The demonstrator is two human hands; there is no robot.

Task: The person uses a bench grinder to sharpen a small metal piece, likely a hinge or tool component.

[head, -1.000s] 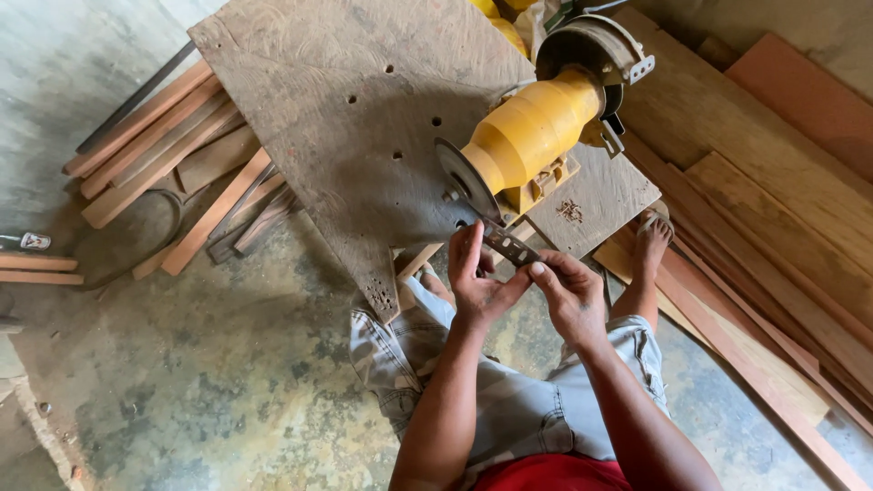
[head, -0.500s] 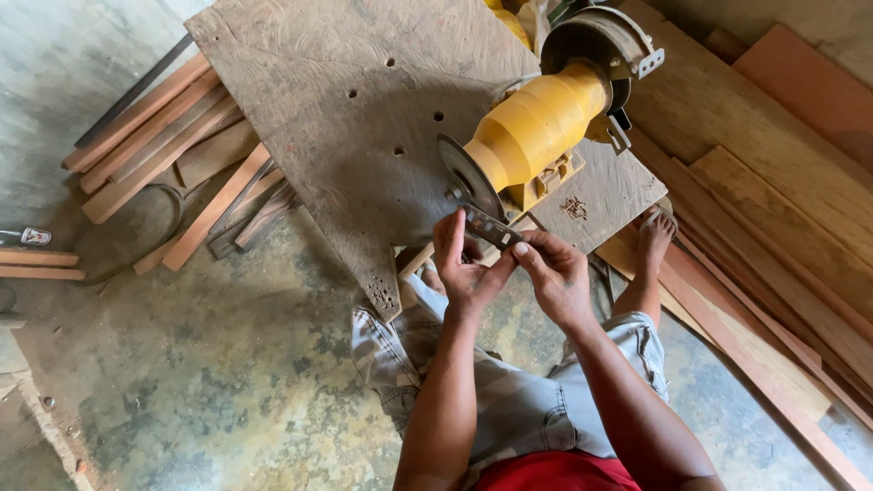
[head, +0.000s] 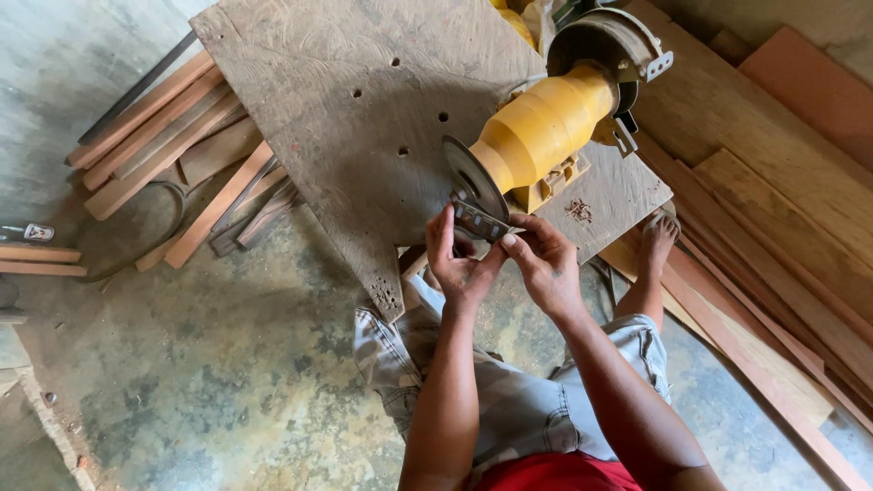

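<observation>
A: Head view: where's the metal blade (head: 479, 221)?
B: I see it against the grinding disc (head: 470, 185) of the yellow bench grinder (head: 544, 130); left hand (head: 459, 264) and right hand (head: 546, 264) both pinch it tight.

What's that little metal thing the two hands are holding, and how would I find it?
Find the big yellow grinder on the worn wooden board. At its near end is a dark round wheel. Pressed against that wheel, pinched between the left hand and right hand, is a small flat grey blade, the only metal strip among all the wood.
</observation>
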